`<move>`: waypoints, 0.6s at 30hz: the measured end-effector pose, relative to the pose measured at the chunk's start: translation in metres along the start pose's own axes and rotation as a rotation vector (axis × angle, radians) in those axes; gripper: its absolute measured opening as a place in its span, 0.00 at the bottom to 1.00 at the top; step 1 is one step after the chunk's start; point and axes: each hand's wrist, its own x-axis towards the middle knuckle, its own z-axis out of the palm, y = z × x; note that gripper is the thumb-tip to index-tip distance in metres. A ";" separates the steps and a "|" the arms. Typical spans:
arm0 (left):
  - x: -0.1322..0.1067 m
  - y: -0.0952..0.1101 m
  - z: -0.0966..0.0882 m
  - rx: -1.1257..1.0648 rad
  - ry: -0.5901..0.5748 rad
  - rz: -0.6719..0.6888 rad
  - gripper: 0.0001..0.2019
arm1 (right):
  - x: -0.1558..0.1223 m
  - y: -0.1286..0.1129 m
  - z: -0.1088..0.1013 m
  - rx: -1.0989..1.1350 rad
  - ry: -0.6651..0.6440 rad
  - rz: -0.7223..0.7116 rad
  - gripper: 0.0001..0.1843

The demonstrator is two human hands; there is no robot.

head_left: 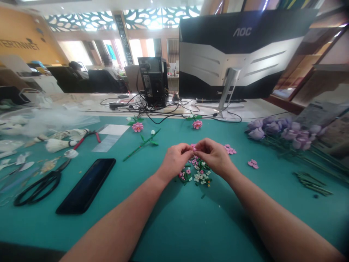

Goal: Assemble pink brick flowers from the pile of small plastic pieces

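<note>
Both hands meet over the middle of the green mat. My left hand (177,159) and my right hand (214,155) pinch a small pink building-brick piece (193,147) between their fingertips; its exact shape is partly hidden. Just below them lies a pile of small bricks (201,176) in white, green and pink. Pink petal pieces (230,149) rest to the right of my right hand, with another small pink cluster (253,164) further right. Left of my left hand lies a green brick stem (141,146) with leaves. Two pink brick flowers (137,127) lie at the back.
A black phone (86,186), black scissors (40,185), red-handled pliers (87,139) and shuttlecocks (60,144) lie on the left. Purple flowers (283,131) and green stems (313,183) are on the right. Behind stand a monitor (201,58), a computer case (153,82) and loose cables.
</note>
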 end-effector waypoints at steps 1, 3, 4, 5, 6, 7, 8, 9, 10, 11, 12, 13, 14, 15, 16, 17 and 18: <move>0.000 0.000 0.001 -0.049 0.009 -0.044 0.07 | 0.000 0.001 0.001 0.001 0.005 0.000 0.06; 0.002 -0.001 0.003 -0.210 0.024 -0.150 0.07 | 0.001 0.002 0.002 0.004 0.016 0.002 0.06; 0.002 -0.002 0.005 -0.305 0.025 -0.198 0.08 | 0.001 0.002 0.003 0.005 0.018 0.002 0.07; 0.003 -0.003 0.005 -0.393 0.022 -0.238 0.08 | 0.000 0.002 0.004 0.003 0.018 -0.001 0.07; 0.004 -0.004 0.006 -0.465 0.015 -0.267 0.08 | 0.000 0.002 0.004 -0.005 0.018 -0.007 0.07; 0.004 -0.004 0.006 -0.516 0.008 -0.290 0.08 | -0.001 0.001 0.004 -0.023 0.020 -0.016 0.07; 0.005 -0.005 0.006 -0.549 0.003 -0.308 0.08 | -0.001 0.000 0.005 -0.051 0.025 -0.026 0.06; 0.005 -0.006 0.006 -0.570 0.003 -0.320 0.08 | -0.002 -0.002 0.005 -0.086 0.033 -0.037 0.06; 0.005 -0.006 0.006 -0.582 0.005 -0.329 0.08 | -0.003 -0.003 0.004 -0.125 0.041 -0.049 0.06; 0.005 -0.006 0.006 -0.589 0.006 -0.335 0.08 | -0.003 -0.005 0.004 -0.164 0.049 -0.060 0.06; 0.005 -0.006 0.006 -0.592 0.009 -0.338 0.07 | -0.004 -0.007 0.004 -0.202 0.053 -0.074 0.06; 0.005 -0.006 0.005 -0.593 0.008 -0.339 0.07 | -0.004 -0.008 0.004 -0.235 0.054 -0.090 0.07; 0.005 -0.005 0.005 -0.593 0.002 -0.339 0.07 | -0.005 -0.009 0.003 -0.268 0.054 -0.108 0.07; 0.005 -0.005 0.005 -0.593 -0.008 -0.337 0.07 | -0.005 -0.010 0.003 -0.299 0.055 -0.126 0.07; 0.005 -0.005 0.004 -0.591 -0.021 -0.335 0.07 | -0.005 -0.010 0.003 -0.329 0.057 -0.146 0.08; 0.005 -0.005 0.004 -0.586 -0.032 -0.334 0.07 | -0.005 -0.010 0.003 -0.356 0.059 -0.166 0.08; 0.005 -0.006 0.004 -0.580 -0.042 -0.333 0.07 | -0.005 -0.010 0.003 -0.379 0.060 -0.183 0.08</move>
